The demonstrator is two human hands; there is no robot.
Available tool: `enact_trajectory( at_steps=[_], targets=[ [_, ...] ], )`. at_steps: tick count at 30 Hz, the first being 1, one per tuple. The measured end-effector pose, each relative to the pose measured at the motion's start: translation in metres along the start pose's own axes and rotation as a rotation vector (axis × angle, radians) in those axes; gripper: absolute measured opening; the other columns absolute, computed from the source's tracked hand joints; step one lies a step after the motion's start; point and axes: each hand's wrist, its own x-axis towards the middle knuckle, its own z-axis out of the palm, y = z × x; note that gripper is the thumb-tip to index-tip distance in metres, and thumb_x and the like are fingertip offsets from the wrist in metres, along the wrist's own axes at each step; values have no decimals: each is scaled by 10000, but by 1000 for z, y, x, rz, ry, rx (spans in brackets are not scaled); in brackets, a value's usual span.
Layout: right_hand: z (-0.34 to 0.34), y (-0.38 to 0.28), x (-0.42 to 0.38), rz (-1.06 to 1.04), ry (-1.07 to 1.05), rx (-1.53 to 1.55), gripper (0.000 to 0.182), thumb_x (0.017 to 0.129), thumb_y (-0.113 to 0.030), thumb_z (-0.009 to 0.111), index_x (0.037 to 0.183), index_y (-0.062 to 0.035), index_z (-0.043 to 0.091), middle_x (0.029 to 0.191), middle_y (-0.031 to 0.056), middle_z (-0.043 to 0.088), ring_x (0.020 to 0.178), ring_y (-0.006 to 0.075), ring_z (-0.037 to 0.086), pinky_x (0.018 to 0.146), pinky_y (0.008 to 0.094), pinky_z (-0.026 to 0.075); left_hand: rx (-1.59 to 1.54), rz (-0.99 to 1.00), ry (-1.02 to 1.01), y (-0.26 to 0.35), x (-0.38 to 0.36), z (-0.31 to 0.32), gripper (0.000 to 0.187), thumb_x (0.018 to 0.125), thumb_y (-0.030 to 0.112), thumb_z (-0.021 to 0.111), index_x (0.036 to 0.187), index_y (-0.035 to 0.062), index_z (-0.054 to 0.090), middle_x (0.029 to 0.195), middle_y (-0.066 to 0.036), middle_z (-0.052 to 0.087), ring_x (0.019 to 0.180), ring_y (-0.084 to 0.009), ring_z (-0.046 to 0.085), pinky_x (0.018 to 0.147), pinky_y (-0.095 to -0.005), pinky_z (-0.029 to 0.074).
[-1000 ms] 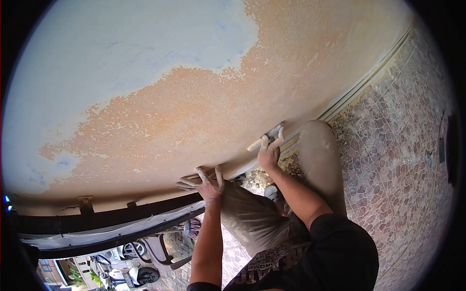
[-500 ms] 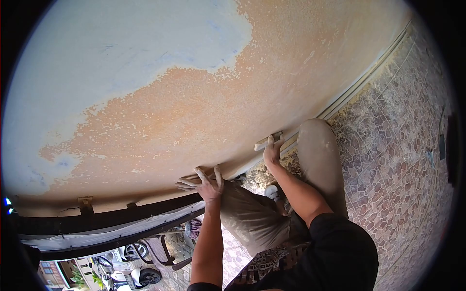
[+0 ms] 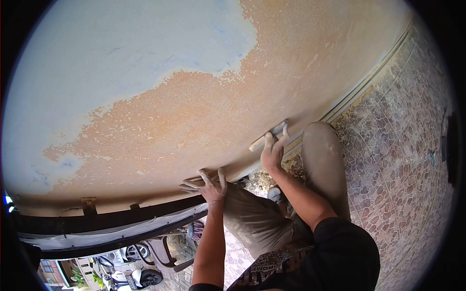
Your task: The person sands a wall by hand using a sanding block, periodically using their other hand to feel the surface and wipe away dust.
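Observation:
The wall (image 3: 160,116) in front of me has a pale coating above and a bare orange-brown patch with ragged, flaking edges. My right hand (image 3: 273,154), dusty with pale powder, grips a flat scraper (image 3: 258,142) with a light handle and a greyish blade part. It presses the tool along the low part of the wall; the fingers partly cover it. Farther left, my left hand (image 3: 212,190) lies against the wall's lower edge with its fingers spread, holding nothing.
Stone-patterned floor tiles (image 3: 378,194) and a narrow ledge (image 3: 340,107) run along the wall's foot, with pale dust and crumbs. My bent knee (image 3: 320,145) is close to the wall. A chair (image 3: 162,252) and a parked motorcycle (image 3: 128,279) appear at lower left.
My right hand has moved the scraper slightly up the wall, and its fingers show more spread along the tool. My left hand stays on the wall.

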Motion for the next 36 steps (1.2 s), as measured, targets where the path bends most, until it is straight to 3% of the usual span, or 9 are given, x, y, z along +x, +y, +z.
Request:
enact_trajectory(
  at_steps=[4, 8, 10, 18, 22, 27, 30, 32, 36],
  targets=[
    [0, -44, -6, -682, -216, -229, 737, 880, -155, 676, 1419, 105, 245, 924, 206, 592, 771, 322, 621, 694, 422, 509, -88, -177, -283, 1, -1, -4, 932, 821, 590, 651, 1498, 51, 305, 1459, -503, -58, 1362, -668, -57, 1045, -777, 31],
    [-10, 30, 14, -363, 62, -274, 710, 948, -250, 609, 1445, 81, 227, 968, 232, 620, 821, 373, 625, 747, 447, 499, -48, 4, -3, 1, 4, -4, 881, 814, 573, 667, 1457, 52, 365, 1438, -523, -50, 1338, -698, -67, 1015, -807, 51],
    [-16, 32, 17, 272, 136, -229, 650, 1010, -285, 489, 1475, 45, 177, 1096, 271, 618, 909, 411, 631, 822, 471, 481, -68, 42, -13, 2, -1, -5, 838, 807, 560, 679, 1408, 30, 435, 1409, -555, -30, 1314, -728, -66, 993, -828, 58],
    [2, -20, -11, -561, -200, -152, 694, 974, -133, 538, 1455, 97, 94, 882, 208, 576, 790, 316, 602, 802, 430, 489, -54, 13, -39, 6, 1, -3, 860, 797, 540, 701, 1427, 37, 403, 1424, -537, -37, 1316, -723, -59, 1003, -818, 51],
    [-14, 46, 3, 293, 55, -200, 688, 981, -143, 513, 1482, 27, 73, 1024, 299, 600, 849, 350, 620, 804, 437, 496, -65, -91, -120, 5, 1, -8, 940, 816, 571, 667, 1499, 42, 296, 1464, -491, -110, 1360, -670, -75, 1040, -781, 30],
    [10, -26, -25, -120, -137, 174, 725, 959, -100, 546, 1455, 35, 35, 968, 211, 627, 840, 253, 635, 753, 374, 510, -22, 16, 7, -1, 2, -3, 961, 816, 578, 664, 1514, 55, 261, 1466, -490, -109, 1364, -663, -80, 1045, -776, 21],
    [-6, -9, -11, -419, -148, -203, 763, 928, -56, 576, 1449, 54, 30, 936, 169, 616, 810, 239, 633, 725, 370, 512, -17, 22, 12, 1, 0, -2, 971, 812, 582, 665, 1518, 57, 252, 1466, -490, -108, 1366, -661, -84, 1046, -774, 13],
    [-15, 28, 0, 93, -47, -362, 683, 984, -180, 484, 1459, 37, 43, 998, 259, 640, 847, 377, 653, 771, 456, 507, -3, 25, 23, 1, 4, -3, 975, 809, 583, 666, 1518, 56, 253, 1465, -491, -107, 1366, -660, -85, 1047, -773, 10],
    [-10, 41, -2, 182, -30, -227, 671, 1008, -212, 422, 1460, 27, -12, 1038, 320, 634, 900, 435, 646, 821, 479, 490, -31, -22, -48, 6, 5, -11, 909, 807, 585, 662, 1462, 35, 354, 1437, -524, -80, 1348, -686, -68, 1041, -783, 24]
  ],
)
